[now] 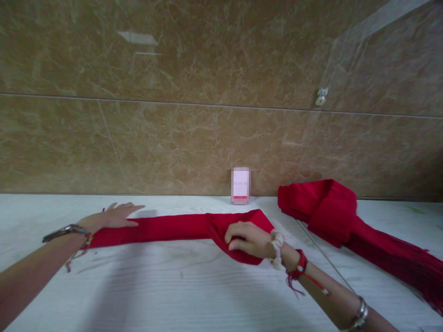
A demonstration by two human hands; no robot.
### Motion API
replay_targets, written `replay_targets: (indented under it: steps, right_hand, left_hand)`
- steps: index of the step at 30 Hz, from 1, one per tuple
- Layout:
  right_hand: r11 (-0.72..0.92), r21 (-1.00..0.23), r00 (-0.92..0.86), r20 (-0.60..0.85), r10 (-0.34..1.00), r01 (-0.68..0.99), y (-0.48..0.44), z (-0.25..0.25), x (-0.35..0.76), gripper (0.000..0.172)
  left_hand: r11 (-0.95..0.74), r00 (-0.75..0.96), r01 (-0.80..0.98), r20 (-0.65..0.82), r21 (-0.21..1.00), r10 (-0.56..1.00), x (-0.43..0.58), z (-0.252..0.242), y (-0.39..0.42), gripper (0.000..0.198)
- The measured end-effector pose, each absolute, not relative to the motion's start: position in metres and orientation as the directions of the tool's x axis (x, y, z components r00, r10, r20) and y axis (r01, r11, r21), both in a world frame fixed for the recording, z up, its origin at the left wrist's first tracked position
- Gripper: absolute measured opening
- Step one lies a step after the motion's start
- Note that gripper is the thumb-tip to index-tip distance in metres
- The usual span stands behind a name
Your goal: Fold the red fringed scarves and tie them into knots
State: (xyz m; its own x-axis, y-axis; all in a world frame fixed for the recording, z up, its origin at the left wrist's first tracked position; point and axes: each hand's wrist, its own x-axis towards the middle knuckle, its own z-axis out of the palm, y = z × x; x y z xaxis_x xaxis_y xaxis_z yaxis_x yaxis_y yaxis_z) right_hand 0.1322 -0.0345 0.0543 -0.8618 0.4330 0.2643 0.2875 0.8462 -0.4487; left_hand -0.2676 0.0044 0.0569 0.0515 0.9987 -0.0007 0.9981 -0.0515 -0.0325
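Note:
A long red strip of folded cloth [173,227] lies across the white surface in front of me. My left hand [119,216] rests flat on its left part, fingers spread, covering some of the cloth. At the strip's right end the fabric opens into a wider, loosely turned fold. There my right hand [247,240] has its fingers curled against the cloth, with thumb and fingertips drawn together on it. Part of the fold is hidden beneath that hand.
To the right sits a thick bundle of red cloth [321,207], its long tail running toward the lower right. A phone [241,186] leans upright against the brown marbled wall [173,138]. A seam crosses the white tabletop [194,295] beside the bundle.

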Motion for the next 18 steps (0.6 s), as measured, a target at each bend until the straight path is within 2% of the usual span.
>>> replay_targets:
  steps: [2, 4, 6, 8, 11, 14, 18]
  right_hand:
    - [0.875, -0.446, -0.958, 0.112, 0.263, 0.188, -0.041, 0.041, 0.11, 0.01]
    - [0.889, -0.409, -0.965, 0.065, 0.254, 0.206, -0.044, 0.031, 0.1, 0.011]
    - [0.877, -0.365, -0.911, 0.144, 0.386, 0.314, -0.04, 0.032, 0.11, 0.017]
    - [0.827, -0.318, -0.814, 0.218, 0.539, 0.463, -0.028, 0.041, 0.137, 0.023]
    - [0.735, -0.182, -0.726, 0.122, 0.676, 0.654, -0.004, 0.052, 0.183, 0.034]
    - [0.694, -0.06, -0.697, -0.035, 0.717, 0.717, 0.017, 0.044, 0.205, 0.048]
    - [0.707, -0.031, -0.707, -0.045, 0.705, 0.707, 0.036, 0.03, 0.197, 0.028]
  left_hand:
    - [-0.233, 0.231, 0.972, -0.086, -0.014, 0.969, -0.232, 0.048, 0.002, 0.057]
    - [-0.423, 0.428, 0.904, -0.097, 0.063, 0.899, -0.189, 0.039, 0.0, 0.051]
    - [-0.556, 0.574, 0.811, -0.062, 0.183, 0.817, -0.149, 0.034, -0.003, 0.043]
    - [-0.627, 0.672, 0.711, -0.048, 0.318, 0.739, -0.117, 0.034, -0.009, 0.042]
    - [-0.701, 0.803, 0.557, -0.071, 0.445, 0.592, -0.09, 0.039, -0.019, 0.043]
    - [-0.755, 0.874, 0.473, -0.133, 0.454, 0.467, -0.083, 0.043, -0.032, 0.05]
    - [-0.77, 0.856, 0.509, -0.133, 0.384, 0.5, -0.086, 0.048, -0.048, 0.049]
